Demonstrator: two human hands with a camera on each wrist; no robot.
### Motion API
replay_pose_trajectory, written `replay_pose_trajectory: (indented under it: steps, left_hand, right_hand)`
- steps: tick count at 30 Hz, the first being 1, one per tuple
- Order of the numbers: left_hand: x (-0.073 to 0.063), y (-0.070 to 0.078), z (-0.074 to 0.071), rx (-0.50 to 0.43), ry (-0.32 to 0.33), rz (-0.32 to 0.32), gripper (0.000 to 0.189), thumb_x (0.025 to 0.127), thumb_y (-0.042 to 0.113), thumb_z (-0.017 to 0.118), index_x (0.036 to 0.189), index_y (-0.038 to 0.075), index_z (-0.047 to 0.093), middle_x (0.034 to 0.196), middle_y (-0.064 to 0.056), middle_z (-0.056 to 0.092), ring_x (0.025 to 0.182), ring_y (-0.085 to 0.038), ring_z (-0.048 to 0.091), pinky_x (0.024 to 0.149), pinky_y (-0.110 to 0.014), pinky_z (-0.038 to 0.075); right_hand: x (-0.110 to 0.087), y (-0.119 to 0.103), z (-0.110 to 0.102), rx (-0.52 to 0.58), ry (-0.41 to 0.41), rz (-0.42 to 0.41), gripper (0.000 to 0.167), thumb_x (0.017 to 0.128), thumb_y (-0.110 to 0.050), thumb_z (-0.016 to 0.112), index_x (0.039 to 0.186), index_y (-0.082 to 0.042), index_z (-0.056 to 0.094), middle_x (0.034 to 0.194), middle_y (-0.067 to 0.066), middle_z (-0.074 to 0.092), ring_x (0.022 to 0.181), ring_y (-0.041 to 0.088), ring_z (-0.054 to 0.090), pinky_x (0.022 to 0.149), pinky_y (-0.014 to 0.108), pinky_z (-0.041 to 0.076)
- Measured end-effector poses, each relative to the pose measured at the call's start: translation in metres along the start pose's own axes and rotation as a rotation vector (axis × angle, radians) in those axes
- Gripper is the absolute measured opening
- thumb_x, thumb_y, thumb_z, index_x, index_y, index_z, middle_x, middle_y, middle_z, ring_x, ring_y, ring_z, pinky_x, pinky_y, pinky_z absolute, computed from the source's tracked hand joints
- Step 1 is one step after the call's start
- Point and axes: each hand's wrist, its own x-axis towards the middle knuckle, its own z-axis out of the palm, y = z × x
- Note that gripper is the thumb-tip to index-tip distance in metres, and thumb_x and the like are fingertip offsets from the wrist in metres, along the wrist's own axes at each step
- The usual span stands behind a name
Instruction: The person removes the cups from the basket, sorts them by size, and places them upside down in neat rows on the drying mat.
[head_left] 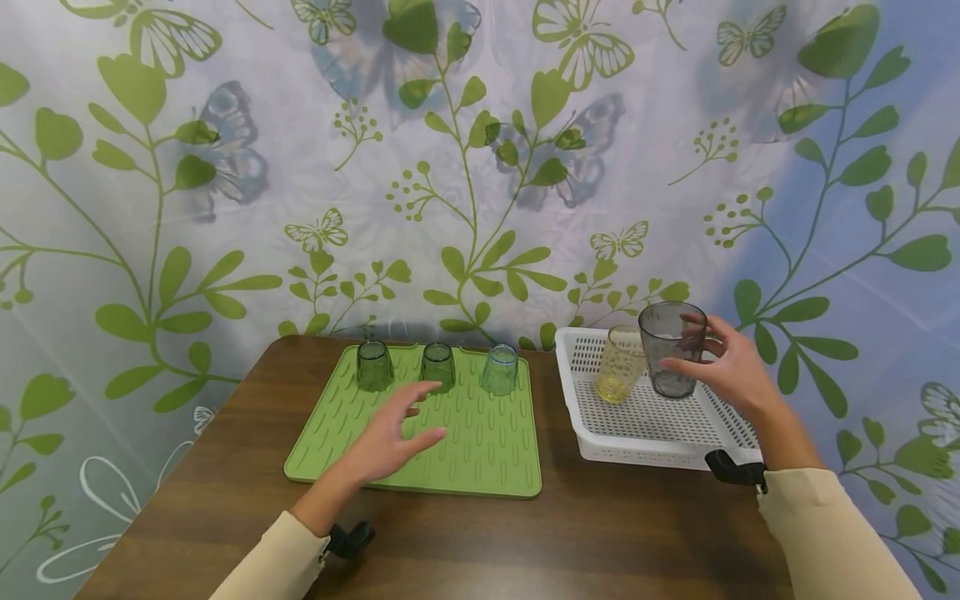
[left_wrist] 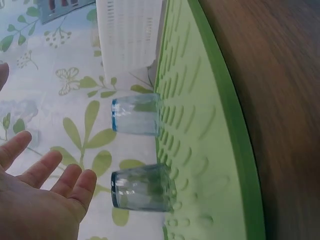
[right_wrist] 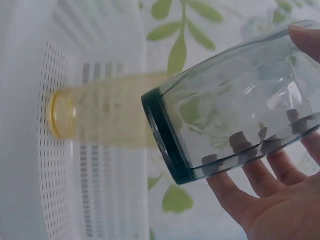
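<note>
My right hand (head_left: 731, 367) grips a large smoky grey glass (head_left: 672, 350), thumb on one side and fingers round the other. It overlaps the white basket (head_left: 622, 450) in the head view; the right wrist view shows its thick dark base (right_wrist: 167, 137). Beside it in the basket stands a yellow glass (head_left: 619, 367), slightly tilted. My left hand (head_left: 390, 433) hovers over the green drying mat (head_left: 450, 454), fingers spread and holding nothing. Along the mat's back edge are two dark green glasses, one at the left (head_left: 374, 367) and one in the middle (head_left: 438, 367), plus a pale blue glass (head_left: 500, 371).
The mat and basket sit side by side on a brown wooden table (head_left: 480, 542). Close behind the table hangs a curtain (head_left: 465, 208) printed with leaves and butterflies. The basket has raised, perforated walls.
</note>
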Motion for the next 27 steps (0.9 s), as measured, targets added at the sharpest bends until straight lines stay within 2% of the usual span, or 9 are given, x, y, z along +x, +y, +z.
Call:
replay_pose_trajectory:
  steps: [3,9,12,16,19,23,27]
  left_hand:
    - [0.004,0.004,0.004,-0.020,-0.011,0.016,0.067,0.096,0.035,0.073,0.155,0.026,0.043,0.158,-0.006,0.044,0.143,-0.032,0.045,0.114,-0.054,0.044]
    - [0.010,0.011,0.011,-0.049,-0.030,0.042,0.066,0.097,0.033,0.073,0.155,0.022,0.042,0.158,-0.006,0.043,0.144,-0.031,0.044,0.115,-0.053,0.043]
    - [0.013,0.014,0.015,-0.063,-0.036,0.052,0.066,0.097,0.032,0.072,0.155,0.022,0.043,0.158,-0.008,0.044,0.144,-0.030,0.044,0.115,-0.053,0.043]
    - [0.016,0.018,0.020,-0.084,-0.047,0.061,0.065,0.097,0.032,0.072,0.154,0.024,0.043,0.158,-0.008,0.044,0.143,-0.029,0.045,0.115,-0.051,0.044]
    - [0.019,0.024,0.023,-0.100,-0.054,0.063,0.065,0.097,0.032,0.073,0.155,0.026,0.042,0.157,-0.004,0.044,0.143,-0.027,0.046,0.115,-0.050,0.044]
    - [0.022,0.032,0.028,-0.121,-0.057,0.085,0.067,0.096,0.030,0.074,0.155,0.026,0.042,0.155,-0.001,0.046,0.140,-0.025,0.047,0.114,-0.049,0.046]
    - [0.026,0.039,0.032,-0.146,-0.061,0.104,0.067,0.095,0.029,0.075,0.154,0.026,0.042,0.154,-0.001,0.046,0.138,-0.024,0.049,0.112,-0.050,0.047]
  right_hand:
    - [-0.006,-0.014,0.007,0.020,-0.003,-0.028,0.079,0.089,-0.032,0.083,0.155,-0.021,0.042,0.132,0.004,0.050,0.104,-0.009,0.056,0.074,0.018,0.051]
    - [-0.013,-0.038,0.021,0.018,-0.039,-0.070,0.081,0.086,-0.031,0.085,0.154,-0.017,0.043,0.127,0.005,0.053,0.100,-0.002,0.059,0.074,0.022,0.053]
    - [-0.019,-0.049,0.027,-0.014,-0.056,-0.072,0.082,0.085,-0.034,0.086,0.154,-0.017,0.044,0.127,0.004,0.055,0.105,0.001,0.060,0.079,0.021,0.053]
    - [-0.026,-0.062,0.033,-0.007,-0.078,-0.078,0.085,0.083,-0.035,0.087,0.155,-0.018,0.043,0.131,0.007,0.056,0.115,0.021,0.062,0.084,0.022,0.054]
    - [-0.031,-0.070,0.040,0.003,-0.095,-0.083,0.089,0.082,-0.035,0.088,0.156,-0.017,0.042,0.137,0.010,0.055,0.117,0.035,0.062,0.087,0.034,0.058]
    - [-0.034,-0.079,0.054,-0.009,-0.117,-0.128,0.089,0.078,-0.038,0.091,0.152,-0.018,0.046,0.139,0.007,0.056,0.116,0.029,0.062,0.093,0.049,0.057]
    - [-0.037,-0.086,0.068,-0.001,-0.133,-0.176,0.089,0.075,-0.038,0.093,0.150,-0.018,0.049,0.142,0.005,0.055,0.116,0.023,0.059,0.096,0.052,0.056]
